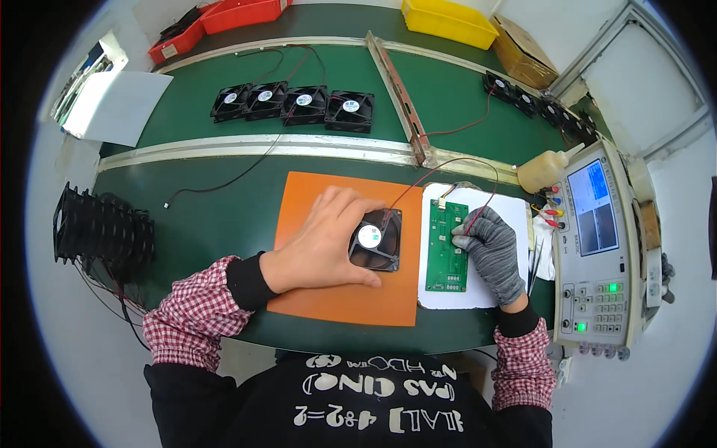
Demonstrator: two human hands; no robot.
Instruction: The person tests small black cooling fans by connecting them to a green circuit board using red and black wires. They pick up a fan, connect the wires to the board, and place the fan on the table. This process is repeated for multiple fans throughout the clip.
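Observation:
A square black cooling fan (387, 257) with a white round hub label lies on an orange mat (343, 308). My bare left hand (323, 237) grips it from the left, fingers at its top edge and thumb at its bottom. From the fan a thin red-and-black wire (457, 159) arches up and over to my right hand (491, 250), which wears a grey glove with bare fingertips. Thumb and forefinger are pinched on the wire's end at the right edge of a green circuit board (446, 260); those fingertips hide the plug. Beneath the board is a white pad (478, 296).
Several fans (351, 112) lie on the raised green shelf; more are stacked (101, 231) at the left. On the right stand a test instrument (597, 216) with a lit screen and a squeeze bottle (543, 172). Red (243, 13) and yellow bins (452, 20) sit at the back.

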